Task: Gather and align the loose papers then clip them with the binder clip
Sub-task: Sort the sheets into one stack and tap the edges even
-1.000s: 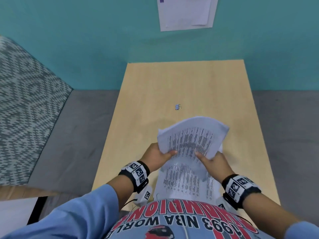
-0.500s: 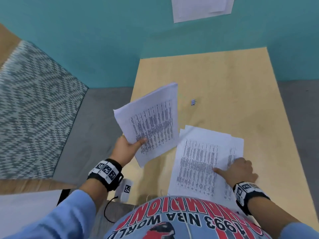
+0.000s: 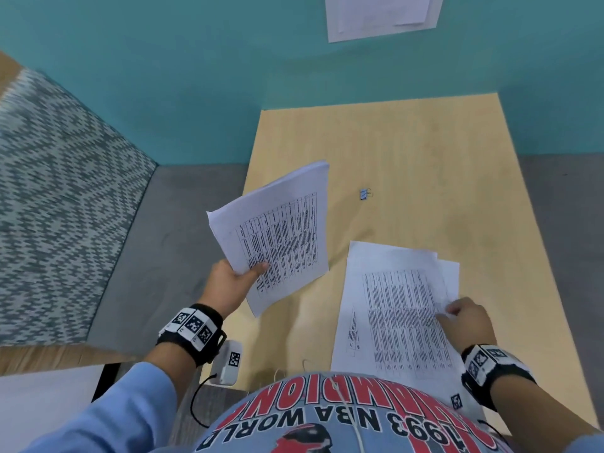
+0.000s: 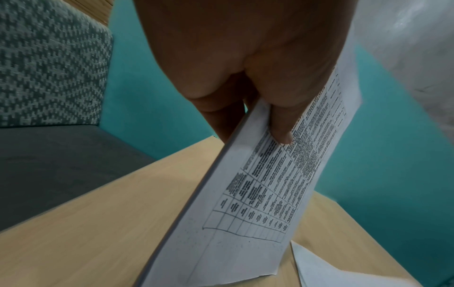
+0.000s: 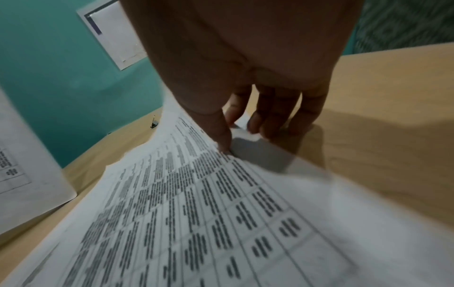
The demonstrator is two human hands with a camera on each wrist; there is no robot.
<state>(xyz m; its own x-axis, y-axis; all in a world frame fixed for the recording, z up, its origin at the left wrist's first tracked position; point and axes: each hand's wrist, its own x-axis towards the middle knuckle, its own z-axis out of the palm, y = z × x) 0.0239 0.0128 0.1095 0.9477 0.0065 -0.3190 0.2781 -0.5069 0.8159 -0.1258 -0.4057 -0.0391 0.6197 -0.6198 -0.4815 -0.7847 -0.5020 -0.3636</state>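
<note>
My left hand [image 3: 248, 273] grips a stack of printed papers [image 3: 281, 237] by its near corner and holds it tilted above the left edge of the wooden table [image 3: 425, 152]. In the left wrist view the thumb [image 4: 282, 134] lies on the stack's printed face [image 4: 245, 213], with the fingers behind it. More printed sheets [image 3: 392, 305] lie fanned on the table in front of me. My right hand [image 3: 457, 313] pinches the top sheet's right edge, thumb on top [image 5: 221, 139], and lifts it slightly [image 5: 196, 213]. A small binder clip [image 3: 365, 193] lies alone farther back on the table [image 5: 153, 124].
A patterned upholstered seat [image 3: 58, 207] and grey surface [image 3: 170, 240] lie to the left of the table. The teal wall [image 3: 196, 76] behind carries a pinned sheet [image 3: 382, 14]. A small white device [image 3: 228, 364] with a cable hangs at the near left table edge.
A second ago both hands held the papers together. My left hand has carried one stack up and left; the rest lie on the table. My right hand has shifted to their right edge.
</note>
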